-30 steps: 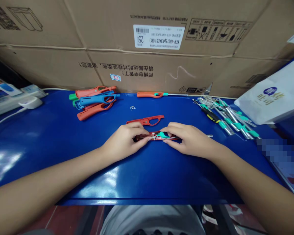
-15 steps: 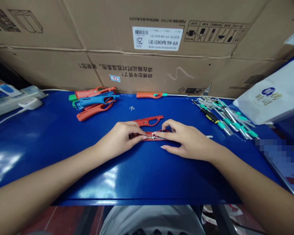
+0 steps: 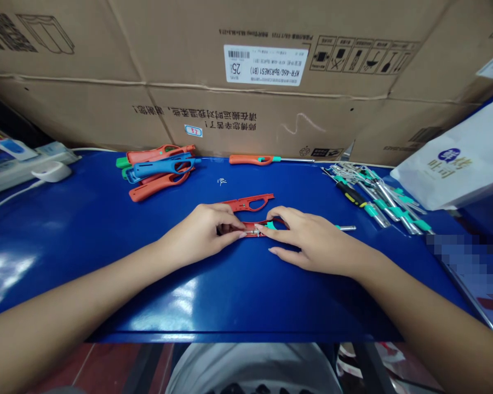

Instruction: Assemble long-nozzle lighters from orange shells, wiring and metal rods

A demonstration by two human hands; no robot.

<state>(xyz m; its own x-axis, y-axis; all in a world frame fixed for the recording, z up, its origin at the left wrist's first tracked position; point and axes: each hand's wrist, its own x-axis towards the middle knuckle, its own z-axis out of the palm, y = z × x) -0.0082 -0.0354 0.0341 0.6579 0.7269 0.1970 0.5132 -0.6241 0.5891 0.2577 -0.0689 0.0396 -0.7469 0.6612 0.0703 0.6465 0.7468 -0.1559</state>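
A red lighter shell half (image 3: pixel 251 226) lies inner side up on the blue table, with metal and white parts and a green trigger (image 3: pixel 270 225) in it. My left hand (image 3: pixel 207 231) pinches its left end between thumb and fingers. My right hand (image 3: pixel 312 239) is closed around its right part, index fingertip pressing the inner parts, other fingers curled at the far edge, thumb apart near the table. A metal tube (image 3: pixel 347 227) sticks out to the right beyond this hand. Just behind lies another red shell half (image 3: pixel 252 202), its left end hidden by my left hand.
Orange and blue shells (image 3: pixel 160 169) are piled at back left. An orange lighter (image 3: pixel 250 160) lies along the carton (image 3: pixel 181 60). At right are several metal tubes with green triggers (image 3: pixel 394 205), a black-yellow screwdriver (image 3: pixel 350 195) and a white bag (image 3: pixel 447 158). Small white bits (image 3: pixel 222 181) lie mid-table.
The green trigger now shows in the shell, where white wire showed before. My right hand has shifted slightly, its index finger still on the parts. My left hand keeps its pinch.
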